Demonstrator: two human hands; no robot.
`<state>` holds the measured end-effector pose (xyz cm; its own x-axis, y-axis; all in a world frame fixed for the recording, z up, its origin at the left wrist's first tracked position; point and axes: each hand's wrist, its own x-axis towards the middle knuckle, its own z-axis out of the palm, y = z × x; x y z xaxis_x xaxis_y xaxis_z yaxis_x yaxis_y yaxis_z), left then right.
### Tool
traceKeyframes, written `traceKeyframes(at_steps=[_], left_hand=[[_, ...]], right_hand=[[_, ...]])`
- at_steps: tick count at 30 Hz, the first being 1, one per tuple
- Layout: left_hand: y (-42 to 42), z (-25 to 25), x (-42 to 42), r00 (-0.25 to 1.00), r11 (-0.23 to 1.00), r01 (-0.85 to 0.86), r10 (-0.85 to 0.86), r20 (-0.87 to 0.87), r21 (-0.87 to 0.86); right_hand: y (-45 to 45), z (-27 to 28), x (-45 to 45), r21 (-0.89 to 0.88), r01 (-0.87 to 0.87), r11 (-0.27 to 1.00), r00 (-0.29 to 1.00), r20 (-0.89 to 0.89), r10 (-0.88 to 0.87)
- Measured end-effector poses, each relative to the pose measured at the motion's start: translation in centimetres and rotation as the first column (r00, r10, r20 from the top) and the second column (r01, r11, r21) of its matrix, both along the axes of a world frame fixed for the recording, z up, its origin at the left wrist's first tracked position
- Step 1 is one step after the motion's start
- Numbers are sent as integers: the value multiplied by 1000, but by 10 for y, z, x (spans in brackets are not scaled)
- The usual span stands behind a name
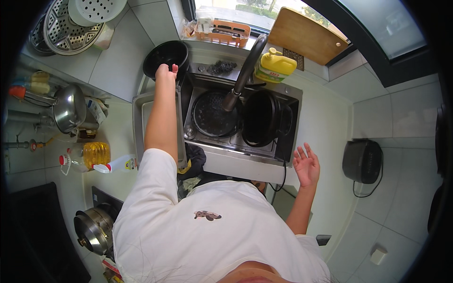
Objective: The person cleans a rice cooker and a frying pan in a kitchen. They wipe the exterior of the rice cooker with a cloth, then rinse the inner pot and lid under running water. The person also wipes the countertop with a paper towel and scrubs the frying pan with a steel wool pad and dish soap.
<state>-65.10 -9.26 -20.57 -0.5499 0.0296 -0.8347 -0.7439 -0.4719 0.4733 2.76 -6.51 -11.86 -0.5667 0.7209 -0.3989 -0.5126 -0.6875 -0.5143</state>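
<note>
My left hand (166,71) reaches forward to the near rim of a round black basin (164,51) in the corner behind the sink. The hand overlaps the rim, its fingers partly hidden, so I cannot tell whether it grips it. My right hand (306,166) is held palm up, fingers apart and nothing in it, beside the sink's right front corner. Between the hands, the dark sink (230,141) holds a round black pan (214,115) with water drops. A deeper black pot (260,120) leans on its side to the right of it. The dark faucet (244,70) arches over the pan.
A grey rectangular tray (137,116) lies under my left forearm. Behind the sink are a steel-wool scourer (221,67), a yellow pump bottle (275,67), an orange basket (223,33) and a wooden cutting board (306,35). An oil bottle (95,155) and a spray bottle (118,163) are at left.
</note>
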Motion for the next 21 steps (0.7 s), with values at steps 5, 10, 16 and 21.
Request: traceKeyframes(at_steps=[5,10,16,21], left_hand=[[-12,-12,-27,996,997,-40,35,77,65],[-1,-4,2,991,998,26,-17,129,-64],[-9,-33,10,945,947,321,-321,67,18],[-23,-26,-13,962,967,247,-253,104,66]], right_hand=[[-3,3,-8,-13,31,999,999,12,-31],[-13,10,-2,-10,79,997,993,83,-78],[-16,12,-4,-16,102,995,987,124,-100],[-18,15,-9,1,60,998,990,128,-59]])
